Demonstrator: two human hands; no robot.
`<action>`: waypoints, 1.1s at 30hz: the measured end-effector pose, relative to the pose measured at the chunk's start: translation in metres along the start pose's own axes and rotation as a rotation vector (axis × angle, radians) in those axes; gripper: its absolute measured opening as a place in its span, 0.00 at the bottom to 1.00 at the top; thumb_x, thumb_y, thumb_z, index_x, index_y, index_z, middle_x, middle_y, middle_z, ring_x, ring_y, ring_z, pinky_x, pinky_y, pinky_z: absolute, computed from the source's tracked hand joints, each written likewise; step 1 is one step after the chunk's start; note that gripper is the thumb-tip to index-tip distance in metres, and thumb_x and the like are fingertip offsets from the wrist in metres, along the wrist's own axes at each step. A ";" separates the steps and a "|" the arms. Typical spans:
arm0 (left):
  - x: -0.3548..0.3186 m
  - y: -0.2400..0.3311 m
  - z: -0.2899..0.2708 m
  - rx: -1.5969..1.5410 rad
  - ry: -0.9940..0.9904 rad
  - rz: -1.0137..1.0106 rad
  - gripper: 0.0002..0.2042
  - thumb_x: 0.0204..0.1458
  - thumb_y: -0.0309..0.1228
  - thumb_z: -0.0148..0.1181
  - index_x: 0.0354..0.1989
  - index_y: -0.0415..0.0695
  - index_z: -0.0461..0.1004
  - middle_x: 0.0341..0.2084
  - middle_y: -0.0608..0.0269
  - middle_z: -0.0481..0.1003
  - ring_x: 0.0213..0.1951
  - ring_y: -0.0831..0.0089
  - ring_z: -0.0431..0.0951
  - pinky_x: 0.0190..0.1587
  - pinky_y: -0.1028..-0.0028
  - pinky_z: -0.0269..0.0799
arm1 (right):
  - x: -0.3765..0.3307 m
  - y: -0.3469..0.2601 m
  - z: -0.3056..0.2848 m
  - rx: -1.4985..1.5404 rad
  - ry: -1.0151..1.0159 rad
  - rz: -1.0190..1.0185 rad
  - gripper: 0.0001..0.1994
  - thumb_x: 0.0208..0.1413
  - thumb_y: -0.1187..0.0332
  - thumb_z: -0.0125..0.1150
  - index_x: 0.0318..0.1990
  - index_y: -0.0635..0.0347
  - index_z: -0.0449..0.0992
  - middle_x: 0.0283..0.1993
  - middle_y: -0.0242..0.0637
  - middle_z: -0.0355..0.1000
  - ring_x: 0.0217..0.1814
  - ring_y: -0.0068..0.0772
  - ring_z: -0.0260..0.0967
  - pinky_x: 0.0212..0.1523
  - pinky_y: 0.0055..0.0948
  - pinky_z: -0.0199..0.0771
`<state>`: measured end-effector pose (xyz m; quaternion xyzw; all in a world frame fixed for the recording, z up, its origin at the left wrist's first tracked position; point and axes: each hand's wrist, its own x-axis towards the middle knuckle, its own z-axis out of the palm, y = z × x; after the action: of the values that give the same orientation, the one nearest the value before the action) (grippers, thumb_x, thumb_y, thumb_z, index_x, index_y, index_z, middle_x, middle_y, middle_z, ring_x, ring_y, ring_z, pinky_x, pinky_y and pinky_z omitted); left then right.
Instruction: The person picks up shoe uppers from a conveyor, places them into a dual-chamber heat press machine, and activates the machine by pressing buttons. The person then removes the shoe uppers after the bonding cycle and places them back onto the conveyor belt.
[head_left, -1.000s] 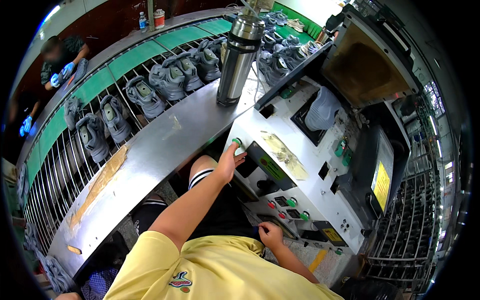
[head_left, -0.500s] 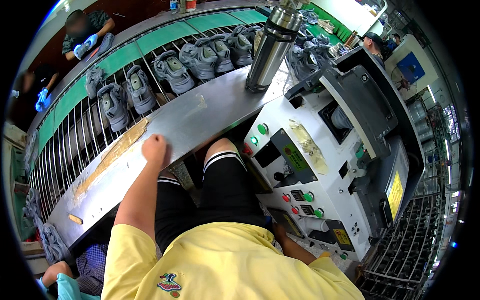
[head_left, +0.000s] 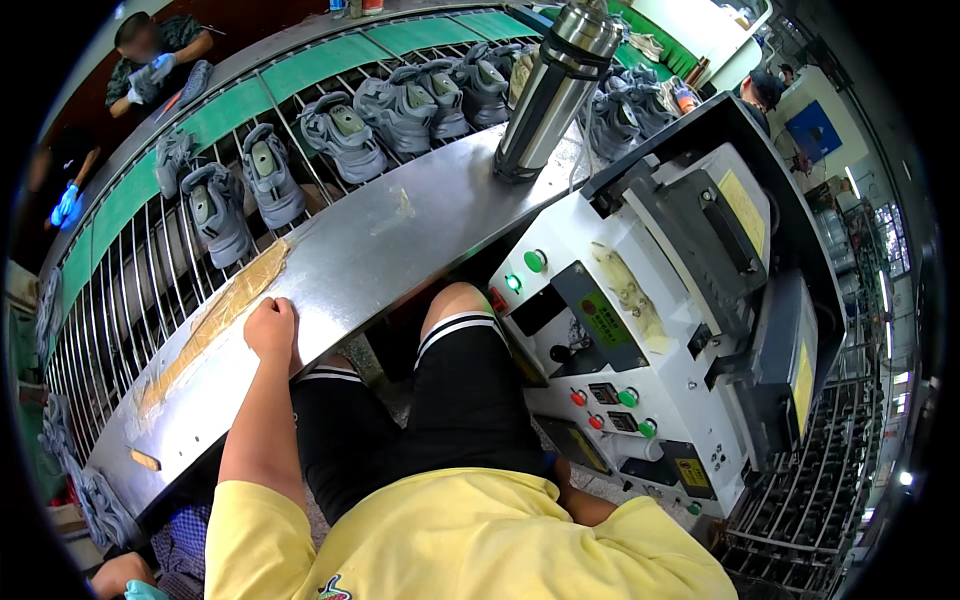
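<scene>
My left hand point(head_left: 270, 328) is curled into a fist and rests on the near edge of the metal tabletop point(head_left: 365, 240), beside a strip of brown tape point(head_left: 225, 300). Nothing shows in its fingers. My right forearm point(head_left: 588, 508) hangs at my right side, close to the white machine point(head_left: 660, 400); the right hand itself is hidden behind my body and thigh. On the machine are red and green buttons, a lit green lamp point(head_left: 513, 283) and a black hinged cover point(head_left: 700, 235). A steel thermos point(head_left: 550, 100) stands at the tabletop's far right end.
Several grey shoes point(head_left: 395, 110) sit on the bar rack point(head_left: 150, 260) beyond the tabletop, by a green belt point(head_left: 320, 68). Across it, a person point(head_left: 150, 70) handles a shoe; another has blue gloves point(head_left: 66, 206). A co-worker's arm point(head_left: 122, 572) is at lower left.
My left fist has shifted left along the tabletop edge. The machine's black cover has swung to a different angle, and its yellow label now shows. The view has turned slightly.
</scene>
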<state>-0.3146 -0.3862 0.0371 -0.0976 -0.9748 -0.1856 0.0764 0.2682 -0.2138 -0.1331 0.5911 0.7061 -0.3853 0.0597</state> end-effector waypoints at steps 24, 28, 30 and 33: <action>0.004 -0.011 0.004 0.008 0.062 0.017 0.15 0.48 0.39 0.51 0.18 0.43 0.76 0.17 0.51 0.75 0.23 0.52 0.75 0.29 0.59 0.70 | -0.012 0.008 -0.012 -0.125 0.024 0.075 0.18 0.55 0.55 0.47 0.39 0.58 0.78 0.38 0.55 0.74 0.42 0.56 0.73 0.41 0.47 0.71; 0.004 -0.009 0.001 0.031 0.033 0.001 0.15 0.48 0.39 0.51 0.20 0.43 0.77 0.18 0.51 0.75 0.24 0.52 0.75 0.30 0.59 0.71 | -0.010 0.012 -0.013 -0.126 0.032 0.071 0.18 0.55 0.55 0.47 0.39 0.57 0.79 0.37 0.55 0.74 0.42 0.56 0.73 0.41 0.47 0.71; 0.004 -0.009 -0.003 0.032 0.012 -0.022 0.15 0.49 0.40 0.50 0.21 0.43 0.77 0.19 0.51 0.76 0.25 0.51 0.76 0.32 0.59 0.71 | -0.009 0.014 -0.013 -0.125 0.034 0.061 0.18 0.55 0.54 0.47 0.39 0.57 0.79 0.37 0.55 0.74 0.42 0.56 0.73 0.41 0.47 0.71; 0.002 -0.007 -0.006 0.034 -0.008 -0.045 0.16 0.49 0.41 0.49 0.22 0.43 0.78 0.20 0.51 0.76 0.27 0.51 0.76 0.34 0.59 0.71 | -0.008 0.019 -0.014 -0.122 0.046 0.048 0.19 0.55 0.54 0.47 0.39 0.57 0.79 0.37 0.55 0.74 0.42 0.56 0.73 0.41 0.47 0.71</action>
<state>-0.3174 -0.3946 0.0405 -0.0749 -0.9801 -0.1703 0.0699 0.2926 -0.2115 -0.1276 0.6118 0.7151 -0.3263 0.0888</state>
